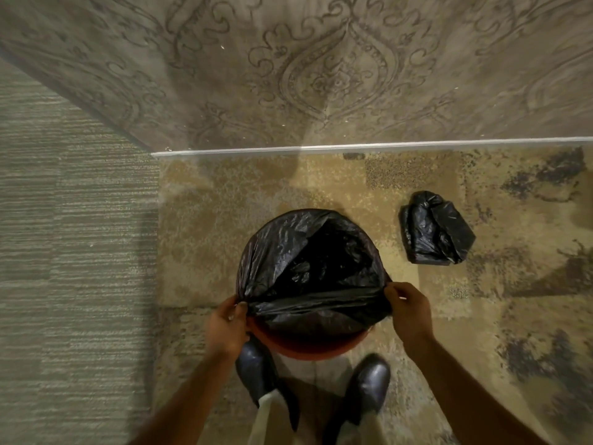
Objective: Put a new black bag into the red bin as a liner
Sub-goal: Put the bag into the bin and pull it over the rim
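A round red bin point(308, 346) stands on the carpet just ahead of my shoes. A black bag point(288, 258) covers its mouth, its edge folded over the far and side rim, its middle sagging into the bin. Only the near red rim shows. My left hand point(226, 329) pinches the bag's near edge at the bin's left side. My right hand point(409, 311) pinches the same edge at the right side. The plastic is stretched taut between the two hands.
A tied, filled black bag point(434, 229) lies on the carpet to the right of the bin. A patterned wall point(321, 75) with a white baseboard point(369, 147) rises close behind the bin. My two dark shoes point(369, 387) stand just behind the bin.
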{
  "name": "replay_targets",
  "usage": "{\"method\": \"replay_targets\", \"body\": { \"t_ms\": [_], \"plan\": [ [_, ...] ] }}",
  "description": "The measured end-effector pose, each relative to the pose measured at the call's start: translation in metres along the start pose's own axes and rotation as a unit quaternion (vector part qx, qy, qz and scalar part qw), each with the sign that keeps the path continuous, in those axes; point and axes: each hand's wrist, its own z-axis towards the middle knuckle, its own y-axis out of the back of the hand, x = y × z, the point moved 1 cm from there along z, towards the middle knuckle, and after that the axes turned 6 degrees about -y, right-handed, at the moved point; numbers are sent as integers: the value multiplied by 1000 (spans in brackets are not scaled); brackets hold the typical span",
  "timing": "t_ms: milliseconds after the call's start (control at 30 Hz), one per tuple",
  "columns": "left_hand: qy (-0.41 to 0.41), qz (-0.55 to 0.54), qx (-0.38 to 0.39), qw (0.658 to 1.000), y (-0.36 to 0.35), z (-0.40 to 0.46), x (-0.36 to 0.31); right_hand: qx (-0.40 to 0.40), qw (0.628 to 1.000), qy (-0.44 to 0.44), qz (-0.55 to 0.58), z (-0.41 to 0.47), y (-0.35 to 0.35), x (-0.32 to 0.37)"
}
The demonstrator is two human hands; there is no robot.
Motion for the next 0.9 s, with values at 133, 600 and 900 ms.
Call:
{"method": "replay_targets", "body": {
  "t_ms": [133,600,900],
  "plan": [
    [-20,73,18,997,-3,-4,0,-13,990,-70,119,3,-2,0],
    [-27,0,-116,993,-7,-15,10,129,937,-222,236,-25,-10,-28],
    [7,123,-113,986,-14,1,-29,142,923,-277,225,-43,-16,-40]
  ]
}}
